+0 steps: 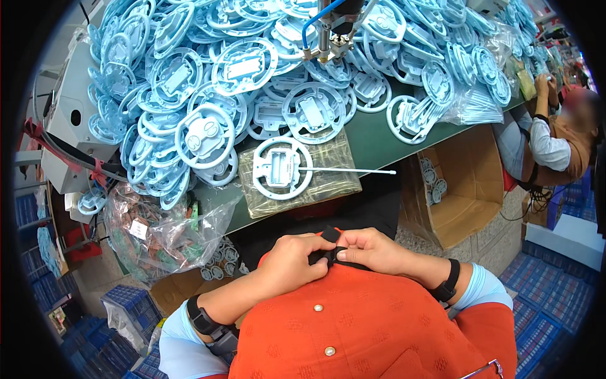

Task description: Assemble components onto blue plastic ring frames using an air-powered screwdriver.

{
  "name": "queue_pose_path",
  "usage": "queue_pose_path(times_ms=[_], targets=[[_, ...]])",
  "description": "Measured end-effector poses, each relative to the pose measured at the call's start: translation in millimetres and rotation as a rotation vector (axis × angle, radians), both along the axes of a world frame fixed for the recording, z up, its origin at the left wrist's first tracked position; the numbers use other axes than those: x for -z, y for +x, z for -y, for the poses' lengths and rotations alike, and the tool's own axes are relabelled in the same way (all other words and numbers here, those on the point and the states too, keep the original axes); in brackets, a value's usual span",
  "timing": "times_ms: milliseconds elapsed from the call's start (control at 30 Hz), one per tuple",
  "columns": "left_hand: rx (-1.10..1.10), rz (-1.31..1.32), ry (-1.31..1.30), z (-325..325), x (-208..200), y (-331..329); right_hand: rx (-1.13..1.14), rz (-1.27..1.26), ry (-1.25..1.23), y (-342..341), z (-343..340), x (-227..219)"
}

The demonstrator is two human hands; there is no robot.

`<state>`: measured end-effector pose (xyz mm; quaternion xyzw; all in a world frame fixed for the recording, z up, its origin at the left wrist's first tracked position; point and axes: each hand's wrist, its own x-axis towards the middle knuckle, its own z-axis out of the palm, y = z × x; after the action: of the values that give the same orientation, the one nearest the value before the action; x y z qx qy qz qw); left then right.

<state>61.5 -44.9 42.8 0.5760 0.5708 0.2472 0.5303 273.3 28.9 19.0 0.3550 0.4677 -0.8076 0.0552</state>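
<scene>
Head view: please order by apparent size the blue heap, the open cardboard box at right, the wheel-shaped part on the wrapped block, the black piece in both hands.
1. Blue heap
2. Open cardboard box
3. Wheel-shaped part
4. Black piece (visible part only)

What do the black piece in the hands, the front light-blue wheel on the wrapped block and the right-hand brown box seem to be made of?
Black piece: matte, flat, perhaps fabric; no weave is discernible.
Light-blue wheel: probably moulded plastic, smooth, with raised one-colour details.
Brown box: matte, likely cardboard, with thin walls.
</scene>
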Motion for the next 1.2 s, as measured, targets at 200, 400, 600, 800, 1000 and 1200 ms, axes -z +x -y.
queue_pose_path(times_ms=[200,400,600,800,1000,1200], targets=[[0.070,-0.161,0.138,-4.8,4.3,4.9,-0.022,0.007,0.021,-0.1,-1.4,-1.9],[-0.018,-0.106,0.272,-2.8,2.0,5.2,0.140,0.046,-0.019,-5.1,-2.8,-20.4],[-0.109,-0.081,0.351,2.6,9.2,6.7,-0.043,0.056,0.083,-12.1,-10.9,-20.8],[-0.141,-0.072,0.423,7.1,14.2,15.6,-0.145,0.096,0.177,-3.1,-7.8,-16.4],[-0.187,-0.037,0.377,5.8,14.4,16.7,-0.020,-0.085,0.433,0.3,-11.8,-4.3],[-0.153,-0.086,0.489,7.5,16.7,15.4,-0.099,0.069,-0.013,-5.8,-34.4,-17.8]])
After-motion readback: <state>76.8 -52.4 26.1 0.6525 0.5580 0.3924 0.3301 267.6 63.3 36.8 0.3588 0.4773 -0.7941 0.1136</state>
